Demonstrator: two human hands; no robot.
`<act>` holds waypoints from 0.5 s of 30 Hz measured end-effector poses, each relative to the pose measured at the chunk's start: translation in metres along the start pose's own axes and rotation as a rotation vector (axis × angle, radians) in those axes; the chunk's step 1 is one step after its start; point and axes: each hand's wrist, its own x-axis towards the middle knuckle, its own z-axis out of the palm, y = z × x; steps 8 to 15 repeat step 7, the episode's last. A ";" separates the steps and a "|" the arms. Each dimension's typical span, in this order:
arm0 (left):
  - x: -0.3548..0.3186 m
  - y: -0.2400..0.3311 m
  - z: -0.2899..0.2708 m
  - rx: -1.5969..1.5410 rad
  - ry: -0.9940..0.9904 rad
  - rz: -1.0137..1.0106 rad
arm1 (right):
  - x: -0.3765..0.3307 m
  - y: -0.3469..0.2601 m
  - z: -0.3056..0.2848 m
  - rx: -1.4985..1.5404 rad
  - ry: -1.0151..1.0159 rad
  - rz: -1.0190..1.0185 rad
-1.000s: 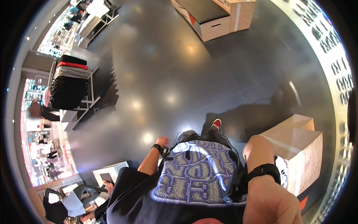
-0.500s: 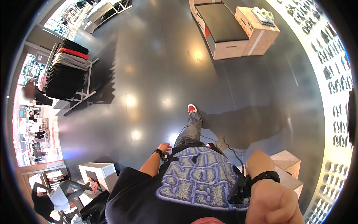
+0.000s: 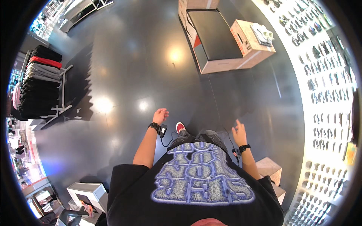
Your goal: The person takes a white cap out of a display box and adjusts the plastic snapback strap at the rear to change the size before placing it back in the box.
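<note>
My left hand (image 3: pixel 160 116) hangs out in front of my body over the dark floor, empty, its fingers loosely bent and apart. A black strap with a small box-shaped device (image 3: pixel 162 131) sits at that wrist, a cable running from it toward my waist. On the other side my right hand (image 3: pixel 239 133) is lowered beside my hip with fingers stretched and nothing in them. It wears a black wristband (image 3: pixel 244 147), with another small cabled device (image 3: pixel 236 152) next to it. One red shoe (image 3: pixel 180 127) shows below my dark trousers.
Ahead stands a bench with a black padded top (image 3: pixel 215 34), beside a wooden box (image 3: pixel 253 39) carrying pale shoes (image 3: pixel 263 34). A clothes rack (image 3: pixel 43 81) is at left, a white display block (image 3: pixel 88 196) at lower left. Wooden blocks (image 3: pixel 269 168) stand near my right arm; a lit shoe wall (image 3: pixel 318 98) runs along the right.
My right hand has dropped from close before me down to my side. The left hand has swung forward. The bench and rack have shifted left in view as I moved.
</note>
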 end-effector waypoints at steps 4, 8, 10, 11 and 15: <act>-0.022 0.008 0.001 -0.172 0.001 0.109 | -0.023 0.116 0.039 -0.113 -0.039 0.007; -0.037 -0.010 -0.012 -0.078 0.050 0.020 | -0.017 0.131 0.049 0.434 -0.377 0.809; -0.037 -0.010 -0.012 -0.078 0.050 0.020 | -0.017 0.131 0.049 0.434 -0.377 0.809; -0.037 -0.010 -0.012 -0.078 0.050 0.020 | -0.017 0.131 0.049 0.434 -0.377 0.809; -0.037 -0.010 -0.012 -0.078 0.050 0.020 | -0.017 0.131 0.049 0.434 -0.377 0.809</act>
